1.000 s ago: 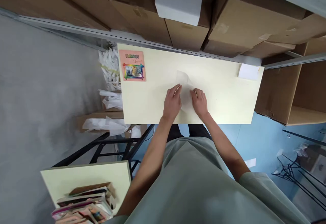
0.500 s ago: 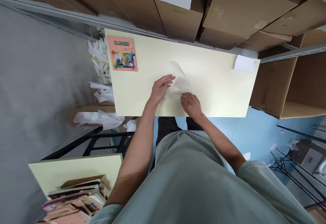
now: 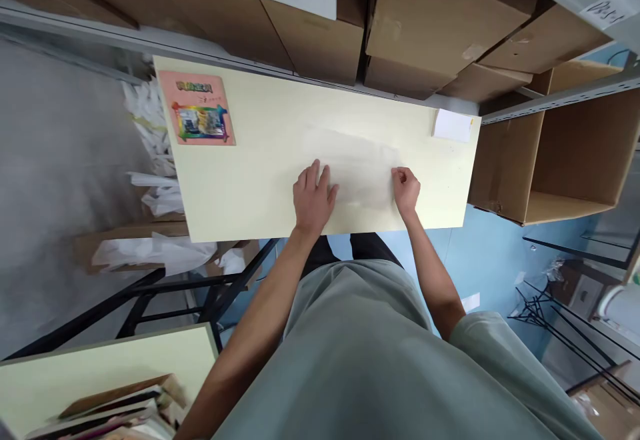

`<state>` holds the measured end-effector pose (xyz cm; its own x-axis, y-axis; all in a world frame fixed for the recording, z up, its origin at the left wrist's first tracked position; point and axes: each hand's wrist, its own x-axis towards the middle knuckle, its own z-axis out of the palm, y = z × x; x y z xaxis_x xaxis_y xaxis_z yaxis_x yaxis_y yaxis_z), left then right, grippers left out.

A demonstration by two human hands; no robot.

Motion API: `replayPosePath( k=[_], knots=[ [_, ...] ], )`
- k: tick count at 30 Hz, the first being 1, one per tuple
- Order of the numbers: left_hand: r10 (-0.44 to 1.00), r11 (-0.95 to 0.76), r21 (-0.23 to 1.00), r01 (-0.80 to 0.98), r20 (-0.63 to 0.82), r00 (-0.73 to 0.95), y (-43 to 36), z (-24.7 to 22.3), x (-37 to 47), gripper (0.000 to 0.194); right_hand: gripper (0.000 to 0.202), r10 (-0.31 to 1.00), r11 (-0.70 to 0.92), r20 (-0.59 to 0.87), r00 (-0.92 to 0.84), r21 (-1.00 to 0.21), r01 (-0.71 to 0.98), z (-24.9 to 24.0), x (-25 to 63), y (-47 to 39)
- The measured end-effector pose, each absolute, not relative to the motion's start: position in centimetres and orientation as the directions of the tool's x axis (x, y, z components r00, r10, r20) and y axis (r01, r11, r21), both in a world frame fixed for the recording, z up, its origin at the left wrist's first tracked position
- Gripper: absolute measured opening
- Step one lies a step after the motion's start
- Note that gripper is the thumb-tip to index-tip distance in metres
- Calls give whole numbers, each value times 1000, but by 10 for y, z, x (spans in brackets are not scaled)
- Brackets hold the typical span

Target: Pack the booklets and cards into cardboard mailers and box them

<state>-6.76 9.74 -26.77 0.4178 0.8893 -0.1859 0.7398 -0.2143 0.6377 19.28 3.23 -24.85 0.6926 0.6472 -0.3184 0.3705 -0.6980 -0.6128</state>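
A thin, see-through whitish plastic bag or sheet (image 3: 363,170) lies spread out on the pale yellow table (image 3: 255,193). My left hand (image 3: 314,199) rests on its left end, palm down with the fingers spread. At the right end, my right hand (image 3: 407,190) has its fingers curled and pinched on the sheet's edge. A pink booklet (image 3: 197,108) with a rainbow-framed picture lies at the table's far left corner, apart from both hands. Near the far right corner sits a small stack of white paper (image 3: 451,125).
Cardboard boxes (image 3: 440,20) fill a metal shelf along the table's far edge. An open cardboard box (image 3: 537,167) stands to the right. White plastic bags (image 3: 160,250) hang at the left. Several booklets (image 3: 120,413) lie on a second table at lower left.
The sheet was bunched and partly lifted between my hands; now it lies flat and stretched sideways. My right hand has moved right, and my left hand has turned palm down.
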Motion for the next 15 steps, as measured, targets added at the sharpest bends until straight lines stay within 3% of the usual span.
replayPosePath(
  k=[3,6,10,12,15],
  knots=[
    [884,-191,601,776,-238,402,91,-261,-69,58,40,710,-636,-179,681,-576,513,-245,187,33],
    [891,-199,603,772,-217,400,94,-257,-63,63,48,874,-448,-78,479,-512,733,-239,161,37],
    [840,-314,665,677,-138,525,112,-268,-50,81,63,967,-207,-221,129,-377,903,-246,126,49],
    [793,-347,689,637,-147,591,123,-277,-51,89,66,959,-162,-273,71,-327,931,-255,125,50],
    [734,-363,729,581,-160,660,138,-283,-62,96,69,955,-198,-274,117,-293,935,-264,139,39]
  ],
)
